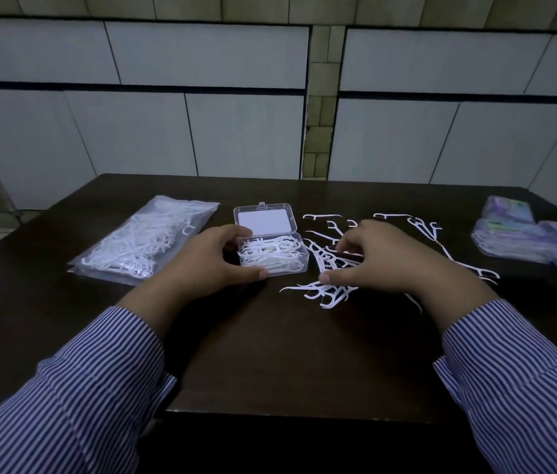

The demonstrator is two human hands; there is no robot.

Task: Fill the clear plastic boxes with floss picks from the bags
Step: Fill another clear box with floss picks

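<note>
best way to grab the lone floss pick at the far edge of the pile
Pinch the floss pick by its straight handle, coming from above. It lies flat on the table, apart from the tangle, so nothing snags; its forked head is too thin to hold.

My clear plastic box (272,256) sits open on the dark table, its hinged lid (265,218) tipped back on the far side with a small latch tab at its edge. The box is already heaped with white floss picks, tangled and lying flat up to about the rim. To its left lies a clear bag (143,239) flat on the table, still holding a thick jumble of white picks. To the right of the box, loose floss picks (325,289) are scattered across the table, some overlapping in a pile, others lying singly farther back and out to the right.
</note>
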